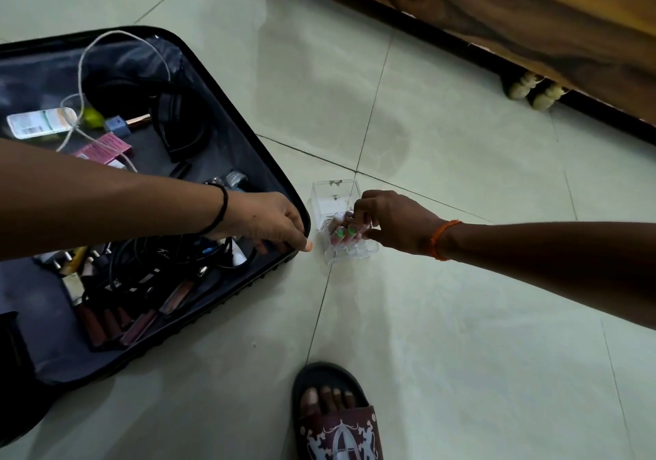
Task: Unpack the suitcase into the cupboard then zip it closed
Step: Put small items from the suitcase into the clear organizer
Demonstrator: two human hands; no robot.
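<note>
Beside open suitcase [177, 190]: right hand [390, 223] pinches clear organiser [340, 222], rigid, light, likely brittle; grip at walls. Left hand [269, 222] fingers curled over rim; grasp unclear.

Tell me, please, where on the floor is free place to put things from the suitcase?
Bare tiles lie between the clear organizer box and the wooden furniture, and right of the sandal. The suitcase is crowded with cables and cosmetics.

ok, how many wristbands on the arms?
2. A black band on the left wrist above the suitcase; an orange thread band on the right wrist beside the clear box.
</note>
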